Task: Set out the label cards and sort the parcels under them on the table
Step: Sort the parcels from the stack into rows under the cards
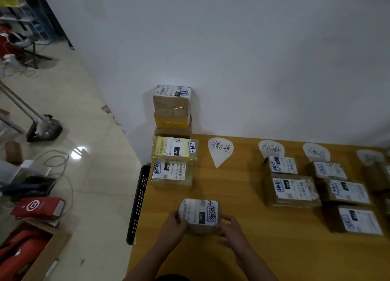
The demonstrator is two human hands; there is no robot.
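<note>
A black basket (139,202) hangs at the left edge of the table (232,185). Just inside that edge, at the far corner against the wall, stands the stack of parcels (173,137) waiting to be sorted. Nearer the person, the left hand (173,228) curls its fingers round the left end of a small parcel (199,214), and the right hand (232,228) wraps the right end the same way. The parcel is clasped between both hands, label up, over the near left part of the table, and blur hides whether its base touches the wood. Its long side runs across from hand to hand. Straight ahead and a little to the right lies the first card (220,150), with bare wood below it. The handwriting on the parcel's tag looks like the writing on that card, so this is probably its column. The move would then be a push away from the body with a slight drift right, and the right hand is the nearer one to that spot. Further right, the second card (271,148) heads two parcels (291,190) and the third card (316,151) heads three parcels (346,191). The fourth card (370,157) sits at the frame's edge, its writing too faint to read.
</note>
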